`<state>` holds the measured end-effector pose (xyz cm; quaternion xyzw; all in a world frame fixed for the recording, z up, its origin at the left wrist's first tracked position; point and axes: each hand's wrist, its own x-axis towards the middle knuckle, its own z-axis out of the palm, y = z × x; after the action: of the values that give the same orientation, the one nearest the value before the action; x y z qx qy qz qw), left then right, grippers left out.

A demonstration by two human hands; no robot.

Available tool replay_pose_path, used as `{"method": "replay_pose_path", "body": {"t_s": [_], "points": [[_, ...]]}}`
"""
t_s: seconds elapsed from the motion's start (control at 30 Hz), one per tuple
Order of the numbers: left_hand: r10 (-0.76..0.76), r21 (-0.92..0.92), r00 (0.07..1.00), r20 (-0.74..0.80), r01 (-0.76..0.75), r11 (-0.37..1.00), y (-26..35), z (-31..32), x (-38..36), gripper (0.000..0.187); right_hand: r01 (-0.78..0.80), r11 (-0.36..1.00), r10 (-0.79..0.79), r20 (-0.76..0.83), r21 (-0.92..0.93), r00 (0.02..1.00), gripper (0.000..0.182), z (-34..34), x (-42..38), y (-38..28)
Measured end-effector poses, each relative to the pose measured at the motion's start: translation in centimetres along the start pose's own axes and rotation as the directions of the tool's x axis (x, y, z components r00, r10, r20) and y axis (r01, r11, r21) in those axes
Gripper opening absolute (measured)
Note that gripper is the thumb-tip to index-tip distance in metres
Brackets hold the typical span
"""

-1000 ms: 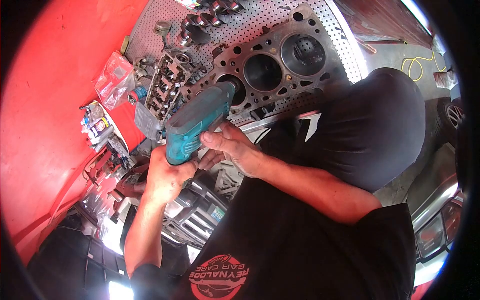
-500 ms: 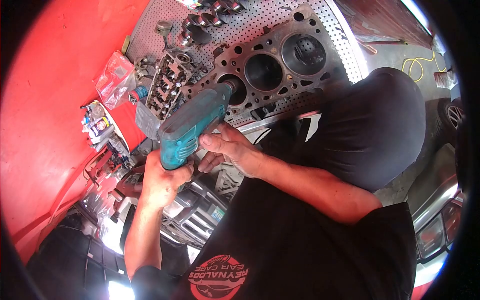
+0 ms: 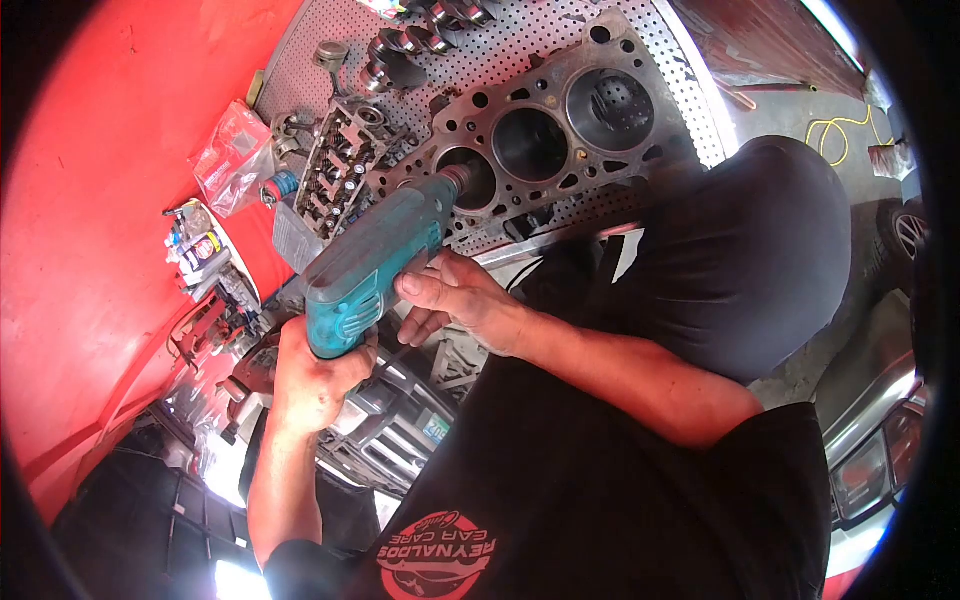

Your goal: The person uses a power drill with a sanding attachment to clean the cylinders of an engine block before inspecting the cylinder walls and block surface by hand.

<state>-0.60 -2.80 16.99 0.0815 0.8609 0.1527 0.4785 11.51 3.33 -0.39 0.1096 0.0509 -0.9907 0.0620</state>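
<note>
A teal and black power drill (image 3: pixel 370 260) lies slantwise. My left hand (image 3: pixel 315 375) wraps round its rear end. My right hand (image 3: pixel 465 300) supports its near side, palm partly up, thumb against the housing and fingers curled below. The drill's front end reaches the leftmost visible cylinder bore of a metal engine block (image 3: pixel 480 125); what it carries inside the bore is hidden. Two more round bores lie farther right on the block. Left of the block is a cylinder head with valve springs (image 3: pixel 335 170).
A perforated metal tabletop (image 3: pixel 690 85) bears the parts. A crankshaft (image 3: pixel 405 45) and a piston with rod (image 3: pixel 330 60) lie at the back. A plastic bag (image 3: pixel 235 160) and bottles (image 3: pixel 200 250) are at left. A large dark rounded shape (image 3: pixel 750 255) covers the right side.
The drill's rear end and my left hand have shifted slightly to the left. The front end stays at the same bore, and my right hand has hardly moved.
</note>
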Motion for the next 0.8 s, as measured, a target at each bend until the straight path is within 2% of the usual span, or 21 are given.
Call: {"method": "replay_pose_path", "body": {"t_s": [0.8], "points": [[-0.033,-0.02,0.998,-0.06,0.032,0.999,0.6,-0.3,-2.4,0.009,0.017,1.0,-0.017,0.078,-0.001,0.997,0.053,0.8,0.0,0.3]]}}
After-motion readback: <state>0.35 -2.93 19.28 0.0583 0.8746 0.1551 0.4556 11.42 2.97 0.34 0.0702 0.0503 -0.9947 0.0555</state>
